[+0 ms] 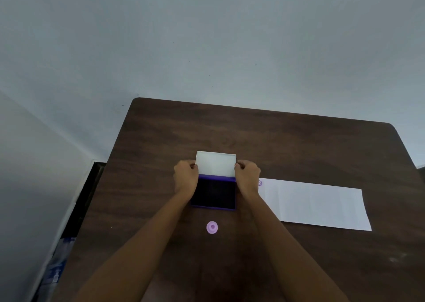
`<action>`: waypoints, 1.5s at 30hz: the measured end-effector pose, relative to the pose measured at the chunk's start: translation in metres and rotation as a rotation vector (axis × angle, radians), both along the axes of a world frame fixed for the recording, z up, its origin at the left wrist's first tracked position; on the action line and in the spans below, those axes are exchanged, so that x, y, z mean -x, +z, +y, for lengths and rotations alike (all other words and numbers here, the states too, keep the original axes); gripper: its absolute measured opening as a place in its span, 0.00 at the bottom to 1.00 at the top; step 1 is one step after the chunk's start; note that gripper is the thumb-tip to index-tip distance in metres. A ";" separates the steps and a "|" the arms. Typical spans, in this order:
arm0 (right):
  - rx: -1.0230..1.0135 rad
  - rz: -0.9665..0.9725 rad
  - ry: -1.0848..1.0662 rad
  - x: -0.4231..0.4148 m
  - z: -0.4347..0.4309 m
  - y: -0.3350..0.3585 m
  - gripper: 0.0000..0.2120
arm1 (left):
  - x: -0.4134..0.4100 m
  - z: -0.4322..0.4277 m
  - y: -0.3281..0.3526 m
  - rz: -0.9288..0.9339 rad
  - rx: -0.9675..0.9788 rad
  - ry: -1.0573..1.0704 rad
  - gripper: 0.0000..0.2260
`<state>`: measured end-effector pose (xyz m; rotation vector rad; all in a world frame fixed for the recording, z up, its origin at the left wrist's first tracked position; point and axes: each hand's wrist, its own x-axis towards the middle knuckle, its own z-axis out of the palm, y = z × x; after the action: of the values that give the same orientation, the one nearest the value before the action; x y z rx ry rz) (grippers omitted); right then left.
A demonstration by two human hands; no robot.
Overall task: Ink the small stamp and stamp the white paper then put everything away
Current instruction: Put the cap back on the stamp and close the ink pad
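Nearest the person, the small stamp point(212, 227) sits alone on the dark wooden table point(299, 145), a pale purple round piece standing just short of the ink pad's near edge, untouched by either hand. Both forearms reach out past it, one on each side.

Next out, the ink pad point(213, 193) lies open, its dark inked face showing in a purple tray, long axis running left to right across the table. Off toward the right edge lies the white paper point(317, 204), a long sheet also running left to right, with a small purple mark point(260, 183) at its far left corner, so the stamping looks done and this reads as the putting-away stage.

And at the far side of the pad, the lid point(216, 164) stands raised, its white inner face turned toward the person, hinged along the pad's far edge. The left hand point(185, 175) pinches the lid's left edge, fingers curled closed on it; the right hand point(247, 174) does the same on the right edge. The two grips are level and symmetric. The pad lies directly nearer than the hands, so closing it calls for folding the lid toward the person, down over the ink, turning on that far hinge line.
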<state>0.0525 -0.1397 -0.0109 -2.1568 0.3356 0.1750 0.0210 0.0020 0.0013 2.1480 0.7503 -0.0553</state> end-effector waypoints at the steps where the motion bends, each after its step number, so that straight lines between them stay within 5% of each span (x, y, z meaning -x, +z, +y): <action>1: -0.009 0.004 -0.005 -0.001 0.000 -0.002 0.11 | -0.001 0.001 -0.001 0.004 -0.007 0.004 0.12; 12: -0.203 0.031 -0.051 0.000 -0.005 0.019 0.13 | -0.001 0.015 0.012 -0.027 0.104 0.003 0.10; 18: -0.163 -0.126 0.009 0.020 -0.012 0.038 0.12 | 0.021 0.015 0.031 -0.142 0.120 -0.039 0.13; 29: -0.115 -0.124 0.062 0.081 -0.023 0.023 0.07 | 0.072 0.007 0.030 -0.171 0.094 -0.114 0.11; 40: 0.177 -0.225 0.248 0.108 -0.018 -0.002 0.08 | 0.097 0.001 0.007 -0.088 -0.199 -0.374 0.03; 45: 0.256 -0.251 0.304 0.111 -0.017 -0.006 0.07 | 0.099 0.001 0.001 -0.076 -0.282 -0.445 0.08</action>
<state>-0.0580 -0.1570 -0.0172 -2.4425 -0.1233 0.0319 -0.0781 0.0034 0.0021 2.5372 0.2340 -0.1057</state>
